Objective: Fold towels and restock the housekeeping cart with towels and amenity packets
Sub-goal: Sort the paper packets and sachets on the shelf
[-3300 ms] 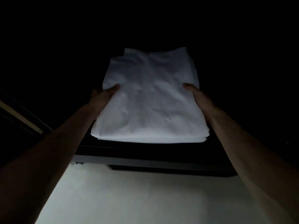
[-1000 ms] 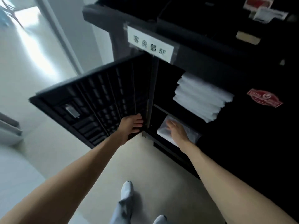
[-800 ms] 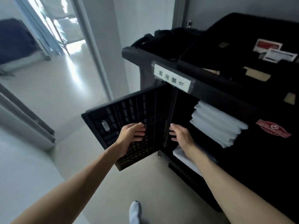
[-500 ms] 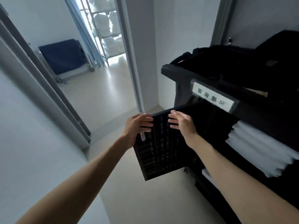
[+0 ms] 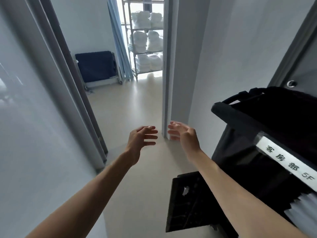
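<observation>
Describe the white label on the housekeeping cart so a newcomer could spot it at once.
Find the black housekeeping cart at the right. On its upper front edge sits the white label, a long strip slanting down to the right. It alone carries dark printed characters ending in 5F.

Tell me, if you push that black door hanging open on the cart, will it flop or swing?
The black cart door would probably swing stiffly rather than flop: it looks like a rigid ribbed panel holding its flat shape. It likely moves easily, since it hangs free with neither the left hand nor the right hand touching it.
</observation>
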